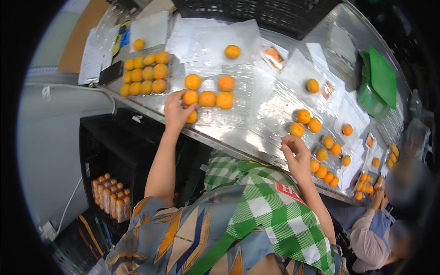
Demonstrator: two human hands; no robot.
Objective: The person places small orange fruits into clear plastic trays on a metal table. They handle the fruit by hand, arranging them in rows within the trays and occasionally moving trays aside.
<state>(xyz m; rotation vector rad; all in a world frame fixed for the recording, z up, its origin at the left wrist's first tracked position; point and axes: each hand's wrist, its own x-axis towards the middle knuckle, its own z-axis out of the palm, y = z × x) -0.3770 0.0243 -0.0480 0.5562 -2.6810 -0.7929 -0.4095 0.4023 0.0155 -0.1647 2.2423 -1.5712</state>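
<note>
My left hand [177,109] has its fingers and thumb around an orange-coloured fruit [190,97] at the left side of a clear plastic tray [242,103]. Several more such fruits stand in that tray, one partly under my thumb. My right hand [296,153] is raised near the table's front edge with curled fingers and nothing seen between them. Just beyond it, three fruits [303,116] sit in another clear tray. At the left stands a clear tray filled with fruits in rows [147,73]. A single fruit [232,51] rests on a translucent sheet [206,41].
A black crate [254,13] stands at the back of the metal table [240,134]. A dark phone [111,72] lies far left, a green basket [374,86] right. Packed fruit [110,196] is in a black crate below. A co-worker [371,233] works at the far right.
</note>
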